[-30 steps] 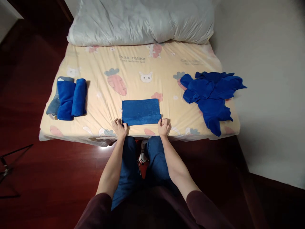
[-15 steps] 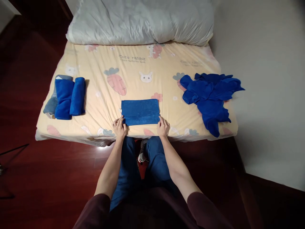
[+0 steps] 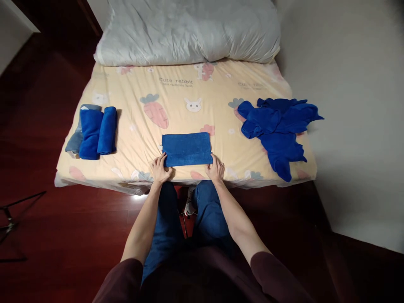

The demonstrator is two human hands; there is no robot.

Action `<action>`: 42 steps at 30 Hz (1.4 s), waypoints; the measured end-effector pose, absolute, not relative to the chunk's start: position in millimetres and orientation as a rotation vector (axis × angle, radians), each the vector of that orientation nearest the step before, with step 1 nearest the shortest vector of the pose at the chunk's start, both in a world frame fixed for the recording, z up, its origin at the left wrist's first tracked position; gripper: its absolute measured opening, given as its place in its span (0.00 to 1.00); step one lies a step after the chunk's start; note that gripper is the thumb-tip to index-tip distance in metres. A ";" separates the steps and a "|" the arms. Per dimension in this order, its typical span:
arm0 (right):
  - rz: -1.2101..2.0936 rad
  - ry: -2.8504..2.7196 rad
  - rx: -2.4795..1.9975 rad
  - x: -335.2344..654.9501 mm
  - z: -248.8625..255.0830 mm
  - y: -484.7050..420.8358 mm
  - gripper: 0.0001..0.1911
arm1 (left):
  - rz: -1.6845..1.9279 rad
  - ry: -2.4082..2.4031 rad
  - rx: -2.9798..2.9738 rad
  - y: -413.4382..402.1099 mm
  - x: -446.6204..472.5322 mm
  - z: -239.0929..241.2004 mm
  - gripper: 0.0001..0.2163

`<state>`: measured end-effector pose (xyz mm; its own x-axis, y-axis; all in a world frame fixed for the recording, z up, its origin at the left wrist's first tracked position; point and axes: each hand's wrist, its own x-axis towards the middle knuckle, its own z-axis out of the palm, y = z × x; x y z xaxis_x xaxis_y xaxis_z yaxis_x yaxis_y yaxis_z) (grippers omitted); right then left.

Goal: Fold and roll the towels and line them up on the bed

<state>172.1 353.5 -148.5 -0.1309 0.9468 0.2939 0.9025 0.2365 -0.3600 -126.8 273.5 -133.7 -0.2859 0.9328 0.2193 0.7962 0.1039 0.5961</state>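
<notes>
A blue towel (image 3: 187, 148), folded into a flat rectangle, lies near the front edge of the bed (image 3: 132, 139). My left hand (image 3: 160, 169) pinches its near left corner. My right hand (image 3: 215, 169) pinches its near right corner. The fingers of both hands are curled at the towel's front edge. Both forearms reach out over my knees in blue trousers.
Two rolled blue towels (image 3: 98, 132) and a grey one (image 3: 75, 141) lie at the bed's left edge. A loose pile of blue cloths (image 3: 277, 123) sits at the right edge. A white pillow (image 3: 189, 31) lies across the far end. Dark wooden floor and a black stand leg (image 3: 14, 208) are to the left.
The towel's raised near fold has been pressed flat. My hands have shifted slightly inward along its front edge, and their fingers are more stretched out.
</notes>
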 end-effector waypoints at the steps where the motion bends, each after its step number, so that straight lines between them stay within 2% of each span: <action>1: 0.132 -2.049 -1.703 171.5 -146.7 353.9 0.34 | 0.947 2.169 1.713 274.2 -126.5 -132.9 0.31; 10: 0.202 -2.035 -1.728 172.6 -142.7 355.9 0.30 | 1.069 2.162 1.609 277.4 -128.1 -136.3 0.26; 15: 0.222 -2.025 -1.715 174.4 -148.1 356.8 0.30 | 1.178 2.158 1.596 279.3 -129.8 -143.7 0.26; 21: 0.218 -1.922 -1.726 176.1 -145.2 353.5 0.25 | 1.122 2.196 1.572 279.2 -127.8 -138.1 0.24; 25: 0.208 -2.038 -1.593 178.7 -143.5 354.0 0.27 | 1.109 2.193 1.569 279.3 -128.9 -137.3 0.24; 34: 0.304 -1.997 -1.370 181.8 -152.6 356.6 0.30 | 1.326 2.143 1.537 281.5 -131.4 -151.2 0.24; 39: 0.364 -1.787 -1.458 181.5 -168.4 358.5 0.21 | 1.317 2.221 1.430 282.4 -131.2 -158.1 0.16; 42: 0.406 -1.681 -1.502 180.8 -173.2 360.2 0.18 | 1.352 2.279 1.350 284.7 -130.0 -162.8 0.16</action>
